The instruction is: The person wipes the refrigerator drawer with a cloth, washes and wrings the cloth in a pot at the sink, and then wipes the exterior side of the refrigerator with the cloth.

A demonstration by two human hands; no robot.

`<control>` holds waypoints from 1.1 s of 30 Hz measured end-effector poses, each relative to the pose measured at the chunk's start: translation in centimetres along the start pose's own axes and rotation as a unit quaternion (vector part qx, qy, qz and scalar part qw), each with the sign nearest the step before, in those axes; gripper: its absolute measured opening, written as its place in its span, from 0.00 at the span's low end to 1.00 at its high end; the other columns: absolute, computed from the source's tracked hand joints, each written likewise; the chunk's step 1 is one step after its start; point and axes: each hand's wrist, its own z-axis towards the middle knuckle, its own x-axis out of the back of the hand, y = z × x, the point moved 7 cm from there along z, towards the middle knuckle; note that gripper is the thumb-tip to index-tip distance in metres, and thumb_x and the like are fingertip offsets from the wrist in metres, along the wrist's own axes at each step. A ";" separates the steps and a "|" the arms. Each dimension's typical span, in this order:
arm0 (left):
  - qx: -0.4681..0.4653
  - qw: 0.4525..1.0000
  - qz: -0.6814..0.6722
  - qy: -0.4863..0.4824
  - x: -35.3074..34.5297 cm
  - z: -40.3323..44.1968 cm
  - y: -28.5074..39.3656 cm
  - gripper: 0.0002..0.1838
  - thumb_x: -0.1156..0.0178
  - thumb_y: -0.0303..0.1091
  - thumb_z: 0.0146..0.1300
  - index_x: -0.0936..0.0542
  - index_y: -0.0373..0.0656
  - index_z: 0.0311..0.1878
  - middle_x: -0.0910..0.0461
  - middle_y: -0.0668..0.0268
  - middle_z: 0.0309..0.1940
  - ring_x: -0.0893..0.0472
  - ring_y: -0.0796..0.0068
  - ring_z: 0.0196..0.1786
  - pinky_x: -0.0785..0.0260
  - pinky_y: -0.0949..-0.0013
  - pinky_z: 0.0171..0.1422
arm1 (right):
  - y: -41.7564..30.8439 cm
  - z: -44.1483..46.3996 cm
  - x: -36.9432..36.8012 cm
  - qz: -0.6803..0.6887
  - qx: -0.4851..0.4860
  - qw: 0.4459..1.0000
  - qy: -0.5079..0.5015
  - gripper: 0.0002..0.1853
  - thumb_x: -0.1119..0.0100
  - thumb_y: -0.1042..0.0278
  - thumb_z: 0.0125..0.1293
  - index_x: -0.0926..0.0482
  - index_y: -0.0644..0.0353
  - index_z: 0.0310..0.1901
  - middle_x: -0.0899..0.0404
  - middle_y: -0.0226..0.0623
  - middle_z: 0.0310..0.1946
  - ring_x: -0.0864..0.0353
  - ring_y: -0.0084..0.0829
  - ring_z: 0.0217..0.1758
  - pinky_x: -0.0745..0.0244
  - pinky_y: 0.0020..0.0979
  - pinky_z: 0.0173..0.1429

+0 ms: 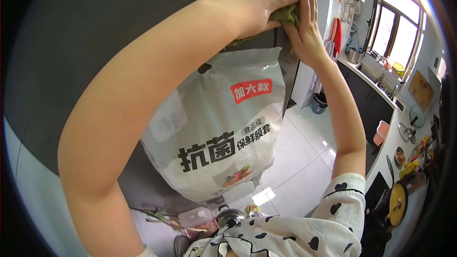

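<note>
At the top of the head view, my left hand (252,2) lies over a green cloth (288,14), its fingers bent across it against a dark grey upright panel (124,4). My right hand (308,38) meets the cloth from the right, at the panel's edge, with the cloth between thumb and fingers. Part of the cloth is hidden under my hands. Below them a large white plastic bag (214,114) with Chinese lettering and a red label hangs in front of the panel. My left forearm covers part of its left side.
Along the right runs a counter with a sink (376,74), a steel pot (354,55), a pan with a yellow inside (396,204) and bottles. A bin (319,102) stands on the tiled floor (295,138). Near my body are a lidded pot (231,216) and green onions (164,219).
</note>
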 end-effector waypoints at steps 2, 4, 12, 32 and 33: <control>-0.009 1.000 -0.017 0.016 -1.1 0.6 1.1 0.32 0.46 0.53 0.64 0.34 0.51 0.70 0.41 0.65 0.73 0.46 0.69 0.76 0.60 0.59 0.81 | 0.0 -1.7 0.0 0.031 -0.033 0.999 0.001 0.44 0.44 0.63 0.65 0.59 0.67 0.74 0.58 0.64 0.73 0.60 0.60 0.77 0.60 0.48 0.78; -0.015 0.998 -0.043 0.033 -2.3 0.8 2.1 0.34 0.42 0.57 0.61 0.30 0.53 0.68 0.40 0.70 0.72 0.46 0.73 0.76 0.62 0.63 0.81 | 0.1 -3.7 -0.6 0.040 -0.060 0.997 -0.009 0.44 0.45 0.65 0.65 0.61 0.69 0.74 0.60 0.64 0.73 0.62 0.60 0.78 0.62 0.49 0.78; -0.102 0.980 -0.161 -0.064 -3.3 2.1 5.0 0.35 0.31 0.51 0.51 0.25 0.51 0.63 0.37 0.67 0.71 0.45 0.69 0.76 0.58 0.64 0.81 | -0.2 -9.1 -1.6 0.072 -0.164 0.984 -0.011 0.44 0.47 0.66 0.65 0.63 0.70 0.74 0.66 0.64 0.74 0.68 0.59 0.79 0.70 0.50 0.79; 0.051 0.995 -0.061 0.065 -0.1 4.4 -4.9 0.26 0.52 0.47 0.69 0.29 0.42 0.65 0.35 0.59 0.70 0.40 0.68 0.74 0.55 0.65 0.80 | 1.9 6.8 2.4 0.005 -0.054 0.997 0.050 0.33 0.51 0.69 0.67 0.47 0.67 0.72 0.56 0.56 0.75 0.62 0.52 0.79 0.62 0.43 0.79; 0.056 0.994 -0.048 0.074 -0.5 4.5 -4.8 0.26 0.52 0.47 0.69 0.29 0.42 0.65 0.35 0.59 0.70 0.40 0.68 0.74 0.55 0.66 0.80 | 2.0 6.8 2.4 0.007 -0.059 0.998 0.034 0.33 0.51 0.68 0.68 0.47 0.66 0.72 0.56 0.54 0.75 0.62 0.52 0.79 0.63 0.43 0.79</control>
